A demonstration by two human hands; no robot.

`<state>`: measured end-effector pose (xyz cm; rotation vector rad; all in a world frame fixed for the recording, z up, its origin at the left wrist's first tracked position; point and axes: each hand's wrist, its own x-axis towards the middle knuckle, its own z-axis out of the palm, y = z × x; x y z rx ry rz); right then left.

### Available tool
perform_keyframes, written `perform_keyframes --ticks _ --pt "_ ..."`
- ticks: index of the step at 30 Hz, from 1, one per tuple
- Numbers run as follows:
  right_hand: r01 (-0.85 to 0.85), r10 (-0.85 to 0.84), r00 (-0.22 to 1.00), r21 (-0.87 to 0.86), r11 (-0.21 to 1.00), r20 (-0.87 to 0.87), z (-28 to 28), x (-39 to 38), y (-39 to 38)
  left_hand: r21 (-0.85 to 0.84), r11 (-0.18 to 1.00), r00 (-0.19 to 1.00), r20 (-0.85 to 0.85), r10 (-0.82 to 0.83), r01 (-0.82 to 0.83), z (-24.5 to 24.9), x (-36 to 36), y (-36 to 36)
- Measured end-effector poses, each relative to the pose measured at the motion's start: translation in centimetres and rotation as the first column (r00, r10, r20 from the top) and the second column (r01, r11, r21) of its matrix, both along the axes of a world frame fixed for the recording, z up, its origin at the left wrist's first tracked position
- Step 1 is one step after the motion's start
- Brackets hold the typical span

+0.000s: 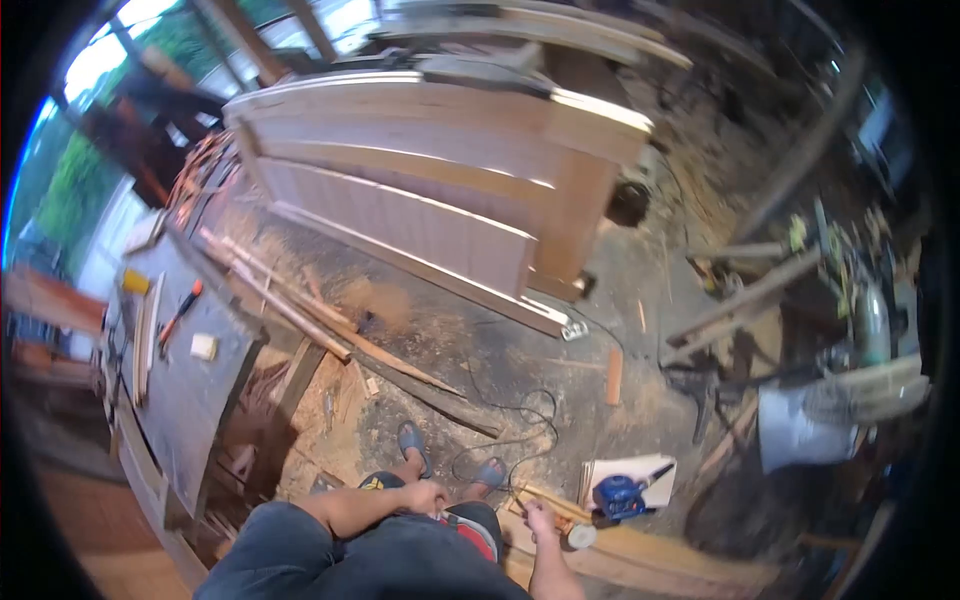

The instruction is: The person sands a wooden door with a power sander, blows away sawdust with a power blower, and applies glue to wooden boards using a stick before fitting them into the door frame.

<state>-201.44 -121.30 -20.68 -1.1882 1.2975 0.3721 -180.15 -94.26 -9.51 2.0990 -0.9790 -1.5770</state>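
Note:
My left hand (425, 497) is at my waist with its fingers curled closed; whatever it grips, if anything, is hidden. Close by is a red and grey patch (472, 535) at my clothing. Lower right, my right hand (540, 520) has its fingers drawn together, and I cannot make out anything inside them. Just beside it lies an orange item with a pale round end (578, 537), on or near light wooden boards (640, 555). Further right, a blue power tool (620, 495) rests on a pale flat board (655, 488).
A large panelled wooden piece (400, 150) stands across the floor ahead. On the left, a worktable (205, 400) carries an orange-and-black hand tool (180, 315) and a yellow cup (135, 281). Wood strips (290, 305), sawdust and a black cable (545, 425) lie about my sandalled feet.

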Motion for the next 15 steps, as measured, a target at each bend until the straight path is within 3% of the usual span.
perform_keyframes --ticks 2,5,8,15 --pt "-0.026 0.026 1.000 0.037 0.999 0.008 -0.5 0.6 0.0 -0.061 0.976 0.971 0.107 0.212 -0.207 0.1 2.6 3.9" --pt "-0.091 0.090 0.996 -0.040 0.995 -0.014 0.3 2.0 -0.6 -0.008 0.955 0.941 0.171 0.293 -0.296 4.1 6.8 9.0" --pt "-0.090 0.089 0.996 -0.091 0.992 -0.025 2.5 6.0 -1.6 -0.001 0.870 0.862 0.133 0.490 -0.494 2.8 9.5 15.8" --pt "-0.010 0.022 0.996 -0.134 0.991 0.086 9.1 17.6 2.9 0.078 0.789 0.788 0.175 0.590 -0.609 -0.4 12.7 26.6"
